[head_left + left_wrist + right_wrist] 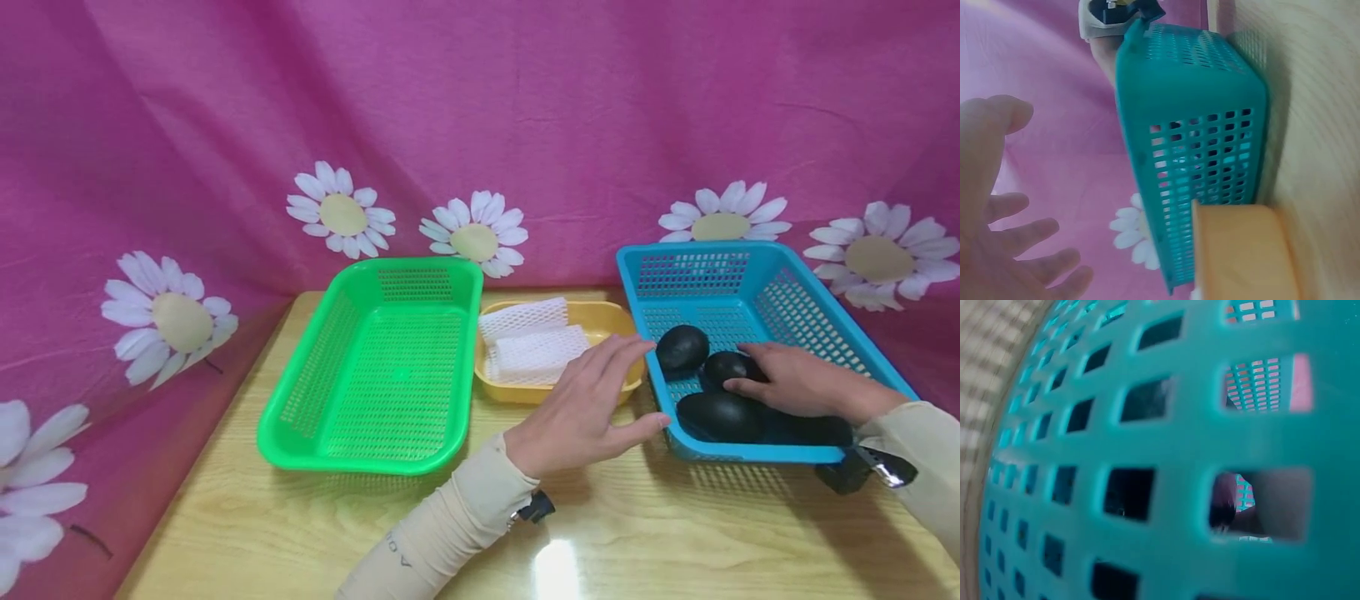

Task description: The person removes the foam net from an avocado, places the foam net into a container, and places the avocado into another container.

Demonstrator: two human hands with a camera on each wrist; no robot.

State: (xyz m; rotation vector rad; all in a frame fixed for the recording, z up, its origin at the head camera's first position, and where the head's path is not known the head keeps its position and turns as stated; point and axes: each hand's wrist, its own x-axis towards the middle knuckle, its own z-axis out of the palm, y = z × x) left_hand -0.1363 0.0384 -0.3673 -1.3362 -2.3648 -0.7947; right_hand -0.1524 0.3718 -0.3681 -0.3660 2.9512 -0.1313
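In the head view, my right hand (802, 379) reaches into the blue basket (757, 452) and holds a dark oval fruit (726, 365) between thumb and fingers. Another dark fruit (682, 348) lies at the basket's left side. Larger dark, smooth ones (720, 417) lie along its front; their exact kind is unclear. With fingers extended and nothing held, my left hand (573, 408) hovers at the front of the yellow basket (510, 393), its fingertips near the blue basket's left rim. White foam net sleeves (540, 350) lie in the yellow basket. The blue basket's wall (1191, 444) largely blocks the right wrist view.
A green basket (401, 375) with nothing in it stands on the left of the wooden table (600, 533). The yellow basket sits between the green and blue ones. Behind the table hangs a pink cloth (570, 150) with white flowers.
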